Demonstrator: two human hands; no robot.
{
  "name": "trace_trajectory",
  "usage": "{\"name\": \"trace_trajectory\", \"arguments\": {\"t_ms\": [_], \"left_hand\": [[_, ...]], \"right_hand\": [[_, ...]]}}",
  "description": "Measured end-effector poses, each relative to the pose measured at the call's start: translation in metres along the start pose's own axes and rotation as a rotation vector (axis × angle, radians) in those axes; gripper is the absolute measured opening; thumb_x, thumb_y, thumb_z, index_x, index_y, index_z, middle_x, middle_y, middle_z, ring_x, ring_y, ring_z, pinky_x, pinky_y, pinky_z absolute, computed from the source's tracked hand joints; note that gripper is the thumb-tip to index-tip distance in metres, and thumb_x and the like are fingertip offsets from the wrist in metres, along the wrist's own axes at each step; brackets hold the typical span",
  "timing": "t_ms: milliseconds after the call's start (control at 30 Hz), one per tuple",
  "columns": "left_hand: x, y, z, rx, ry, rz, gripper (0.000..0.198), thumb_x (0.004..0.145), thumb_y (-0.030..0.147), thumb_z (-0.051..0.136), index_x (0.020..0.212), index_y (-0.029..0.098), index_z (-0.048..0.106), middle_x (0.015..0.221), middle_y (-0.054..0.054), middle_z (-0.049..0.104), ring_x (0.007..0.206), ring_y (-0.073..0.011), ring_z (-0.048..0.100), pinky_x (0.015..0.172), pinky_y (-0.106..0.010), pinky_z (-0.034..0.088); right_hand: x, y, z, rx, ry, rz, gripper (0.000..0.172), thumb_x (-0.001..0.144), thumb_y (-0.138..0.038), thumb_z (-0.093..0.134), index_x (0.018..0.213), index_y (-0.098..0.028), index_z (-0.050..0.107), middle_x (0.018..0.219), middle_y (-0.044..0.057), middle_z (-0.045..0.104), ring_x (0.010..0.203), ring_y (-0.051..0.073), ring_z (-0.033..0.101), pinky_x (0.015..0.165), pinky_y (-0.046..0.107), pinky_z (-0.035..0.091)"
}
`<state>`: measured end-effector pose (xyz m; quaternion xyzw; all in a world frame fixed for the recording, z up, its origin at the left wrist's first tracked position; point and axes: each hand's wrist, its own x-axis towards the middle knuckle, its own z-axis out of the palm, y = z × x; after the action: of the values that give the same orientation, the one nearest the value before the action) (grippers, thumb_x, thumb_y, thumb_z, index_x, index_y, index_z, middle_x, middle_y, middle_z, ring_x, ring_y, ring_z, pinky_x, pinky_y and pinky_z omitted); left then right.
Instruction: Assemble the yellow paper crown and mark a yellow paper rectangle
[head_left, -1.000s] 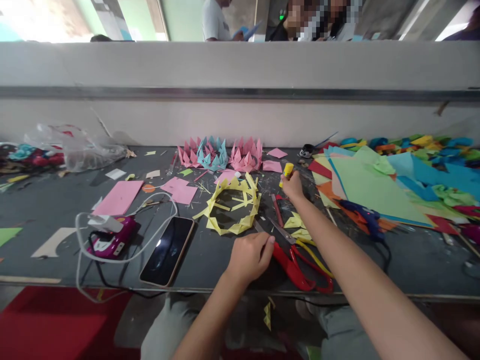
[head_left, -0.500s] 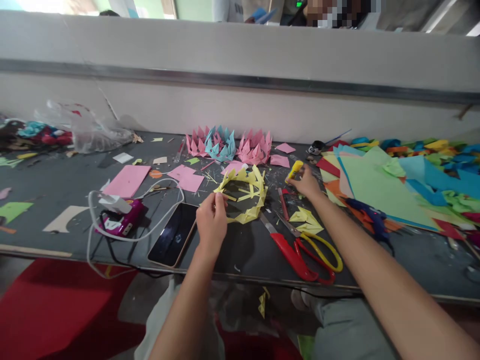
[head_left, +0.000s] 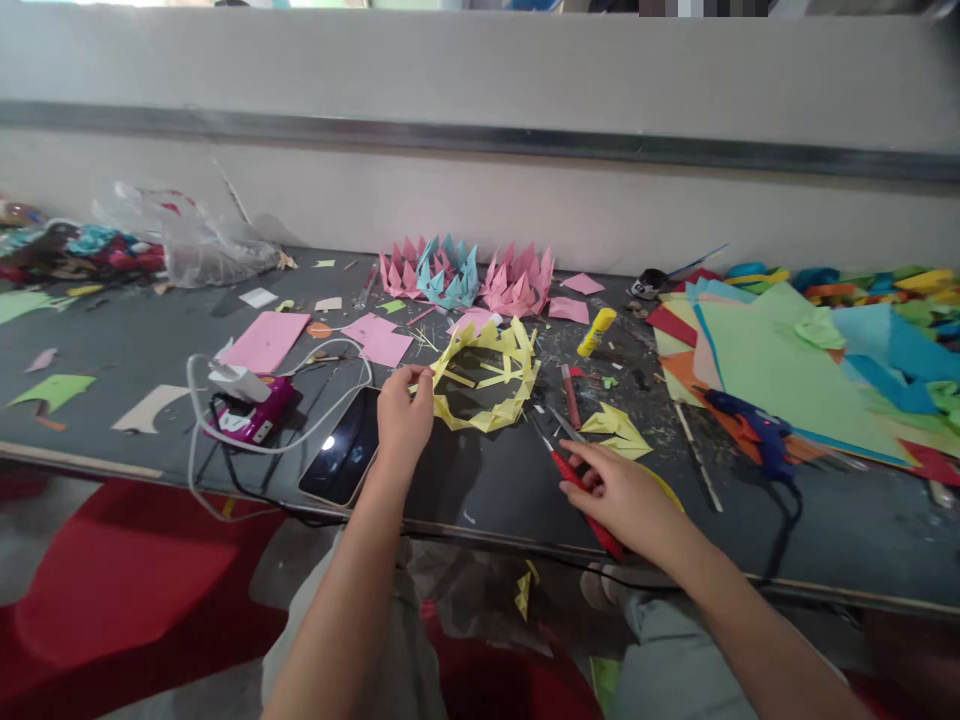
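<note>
A yellow folded-paper ring (head_left: 487, 385) lies on the dark table (head_left: 480, 490). My left hand (head_left: 403, 415) is closed in a pinch on the ring's left edge. My right hand (head_left: 622, 495) rests with its fingers stretched out over the red-handled scissors (head_left: 564, 468) near the front edge; a second, yellow-handled pair is mostly hidden under it. A yellow glue stick (head_left: 596, 332) lies by itself behind the ring to the right. Small yellow folded pieces (head_left: 619, 425) sit between the ring and my right hand.
A phone (head_left: 341, 455) lies left of my left hand, beside a purple device (head_left: 251, 420) with a looping white cable. Pink and blue paper crowns (head_left: 465, 275) stand at the back wall. Stacked coloured sheets (head_left: 787, 370) and a blue glue gun (head_left: 750, 425) fill the right.
My right hand let go of the glue stick and came back toward me onto the scissors. My left hand moved from the scissors to the yellow ring and pinched its left edge.
</note>
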<state>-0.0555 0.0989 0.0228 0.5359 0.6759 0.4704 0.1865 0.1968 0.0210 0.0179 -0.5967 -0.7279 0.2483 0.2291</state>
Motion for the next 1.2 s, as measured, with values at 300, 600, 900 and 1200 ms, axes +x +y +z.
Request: {"name": "trace_trajectory", "arguments": {"t_ms": [300,600,900,1200], "left_hand": [[0.002,-0.004,-0.003,0.077,-0.029,-0.01,0.022,0.079,0.03,0.045,0.079,0.018,0.064,0.08,-0.004,0.066,0.072,-0.0167,0.058,0.069,-0.027,0.043],[0.004,-0.008,0.007,0.178,-0.162,-0.071,0.025,0.077,0.031,0.051,0.093,0.015,0.061,0.088,-0.008,0.064,0.075,-0.0194,0.059,0.07,-0.031,0.044],[0.005,0.005,0.013,0.246,-0.22,-0.062,0.047,0.076,0.055,0.052,0.105,0.017,0.056,0.109,-0.009,0.063,0.084,-0.0215,0.06,0.073,-0.032,0.044],[0.014,0.0,-0.005,0.417,-0.301,-0.132,0.027,0.078,0.031,0.044,0.099,0.021,0.057,0.101,-0.008,0.068,0.087,-0.025,0.063,0.071,-0.032,0.045]], "right_hand": [[-0.018,-0.001,-0.015,0.974,-0.141,0.26,0.033,0.075,-0.035,0.053,0.102,-0.018,0.063,0.08,0.007,0.069,0.062,0.017,0.064,0.051,0.027,0.053],[-0.028,0.006,-0.013,0.84,-0.159,0.181,0.031,0.084,-0.037,0.049,0.108,-0.021,0.06,0.088,0.007,0.069,0.073,0.017,0.066,0.059,0.026,0.055],[-0.012,0.002,-0.003,0.534,0.049,0.107,0.038,0.074,-0.042,0.063,0.103,-0.019,0.064,0.103,0.008,0.068,0.092,0.022,0.065,0.081,0.033,0.053],[0.054,0.046,-0.033,-0.28,0.487,0.062,0.038,0.085,-0.034,0.045,0.116,-0.016,0.06,0.107,0.012,0.067,0.094,0.026,0.064,0.08,0.037,0.049]]}}
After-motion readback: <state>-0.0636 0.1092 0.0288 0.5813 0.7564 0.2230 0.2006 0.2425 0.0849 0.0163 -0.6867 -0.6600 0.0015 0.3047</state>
